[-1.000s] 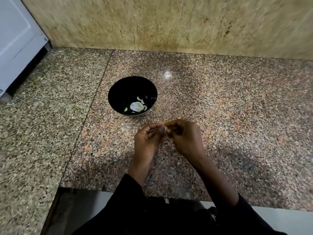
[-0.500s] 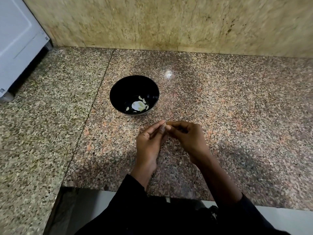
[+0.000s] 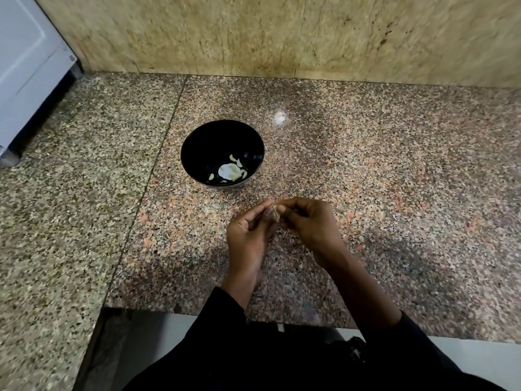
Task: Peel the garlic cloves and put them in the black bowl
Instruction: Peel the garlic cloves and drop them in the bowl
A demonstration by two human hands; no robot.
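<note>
Both hands are staying together near the counter's (image 3: 366, 170) front edge, left hand (image 3: 248, 235) and right hand (image 3: 310, 224) pinching one garlic clove (image 3: 275, 212) between fingertips; black bowl (image 3: 197, 142), holding peeled cloves (image 3: 231, 170), is sitting just behind them.

single head-worn wide-angle view, looking forward and steeply down from above onto the granite counter (image 3: 394, 193), sitting close over both hands (image 3: 282, 230) at lower centre, taking in the back wall (image 3: 282, 38) at the top edge.
</note>
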